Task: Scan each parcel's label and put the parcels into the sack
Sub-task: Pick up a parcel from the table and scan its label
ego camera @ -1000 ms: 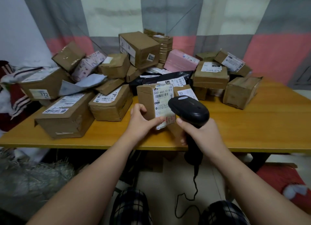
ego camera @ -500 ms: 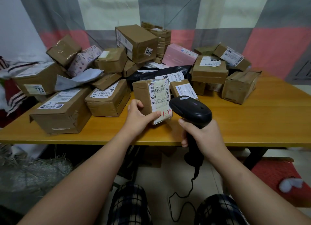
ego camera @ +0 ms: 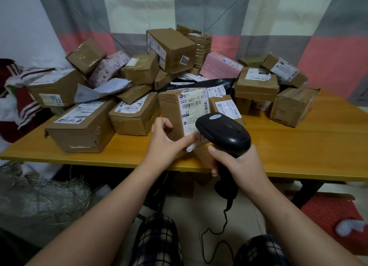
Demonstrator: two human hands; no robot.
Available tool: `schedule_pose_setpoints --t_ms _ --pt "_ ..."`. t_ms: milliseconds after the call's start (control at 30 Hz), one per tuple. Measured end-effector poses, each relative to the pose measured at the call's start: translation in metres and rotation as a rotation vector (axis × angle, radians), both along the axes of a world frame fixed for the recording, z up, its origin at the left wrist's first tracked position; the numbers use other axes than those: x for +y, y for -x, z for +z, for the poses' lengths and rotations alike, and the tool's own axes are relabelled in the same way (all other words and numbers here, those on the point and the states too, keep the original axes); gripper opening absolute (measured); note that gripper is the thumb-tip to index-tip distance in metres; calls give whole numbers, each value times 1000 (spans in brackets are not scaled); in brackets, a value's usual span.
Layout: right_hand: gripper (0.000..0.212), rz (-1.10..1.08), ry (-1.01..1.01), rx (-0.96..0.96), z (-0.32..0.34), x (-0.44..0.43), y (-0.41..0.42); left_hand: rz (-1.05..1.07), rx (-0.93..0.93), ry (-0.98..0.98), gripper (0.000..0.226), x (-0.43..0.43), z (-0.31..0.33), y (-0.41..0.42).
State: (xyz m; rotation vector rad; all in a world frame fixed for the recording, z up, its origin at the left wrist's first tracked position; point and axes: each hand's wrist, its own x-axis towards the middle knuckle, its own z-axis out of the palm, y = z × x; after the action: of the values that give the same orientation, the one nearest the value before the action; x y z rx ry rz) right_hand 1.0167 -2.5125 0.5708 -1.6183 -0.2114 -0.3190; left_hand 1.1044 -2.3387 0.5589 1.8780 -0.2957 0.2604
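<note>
Lighting soft, even, moderately bright. Tape sheen washes out part of the parcel label [ego camera: 194,104]. The table [ego camera: 298,146] edge bows from wide-angle distortion; dim beneath it. Corners soft.

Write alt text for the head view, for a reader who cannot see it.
A person's left hand holds a brown parcel upright at a wooden table while the right hand aims a black scanner at its label. More parcels are piled behind.
</note>
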Motion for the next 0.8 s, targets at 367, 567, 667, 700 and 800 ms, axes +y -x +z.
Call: schedule_pose_setpoints --t_ms 367,567,667,700,800 --pt "23 462 214 77 -35 148 -35 482 54 138 52 155 -54 89" --pt "39 640 350 157 -86 237 -53 732 213 130 52 241 -99 139" --pt "29 694 442 196 -108 269 -63 907 237 -19 58 277 -113 159" --pt "26 712 461 195 -115 278 -66 973 255 -89 60 291 -119 164" --pt "23 751 495 179 -133 309 -77 1142 414 -240 57 332 -140 168"
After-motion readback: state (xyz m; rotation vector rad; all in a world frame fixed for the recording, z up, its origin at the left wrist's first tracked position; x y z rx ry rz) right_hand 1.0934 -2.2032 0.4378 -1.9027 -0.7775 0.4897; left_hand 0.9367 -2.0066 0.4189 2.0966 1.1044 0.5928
